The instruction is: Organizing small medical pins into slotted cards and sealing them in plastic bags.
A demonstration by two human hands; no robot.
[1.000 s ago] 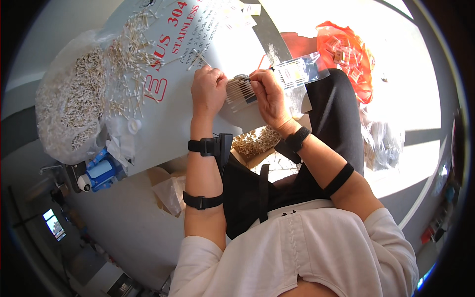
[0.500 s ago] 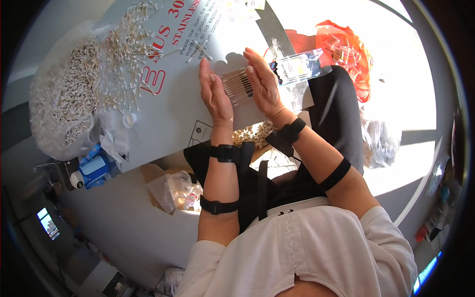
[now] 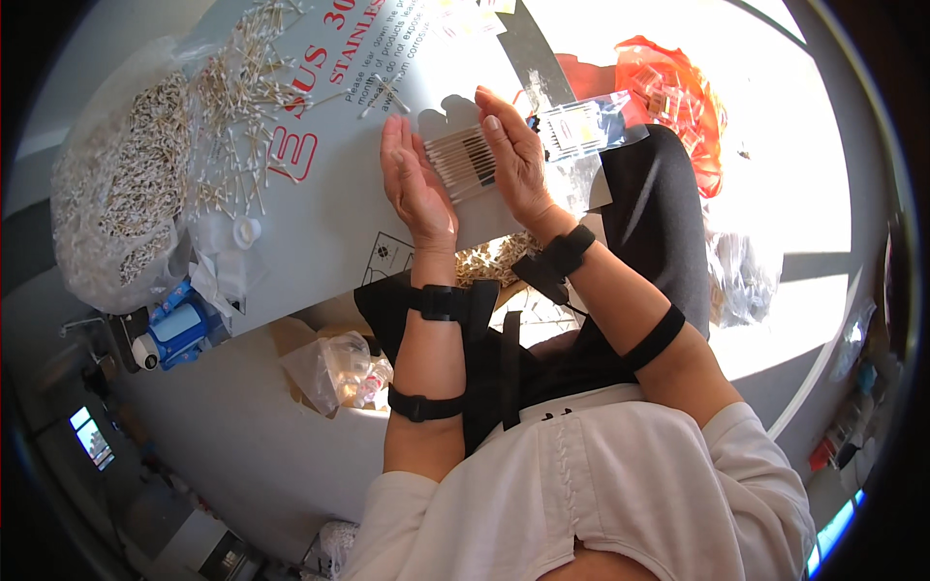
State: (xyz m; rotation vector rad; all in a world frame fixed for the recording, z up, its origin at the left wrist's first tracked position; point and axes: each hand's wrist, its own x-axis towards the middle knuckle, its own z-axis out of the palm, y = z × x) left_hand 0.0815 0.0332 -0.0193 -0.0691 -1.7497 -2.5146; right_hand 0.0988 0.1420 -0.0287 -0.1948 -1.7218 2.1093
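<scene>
A flat row of cotton swabs (image 3: 463, 160) lies on the grey printed table sheet, between my two hands. My left hand (image 3: 417, 189) stands on edge beside the swabs' white left tips, fingers stretched, thumb along the palm. My right hand (image 3: 521, 165) reaches over the row's right end, fingers extended; what lies under its palm is hidden. Past that hand, a clear plastic packet (image 3: 581, 128) with a label continues from the swabs toward the right. Whether the swabs are inside it, I cannot tell.
Loose swabs (image 3: 237, 107) spill from a large clear bag (image 3: 126, 184) on the left. A small white cap (image 3: 246, 231) and a blue packet (image 3: 179, 329) are near the table's front edge. An orange-red bag (image 3: 668, 107) with small clear boxes lies at the right.
My left hand has drawn back slightly to the left, and the swabs' white tips now show more clearly. My right hand stays nearly in place.
</scene>
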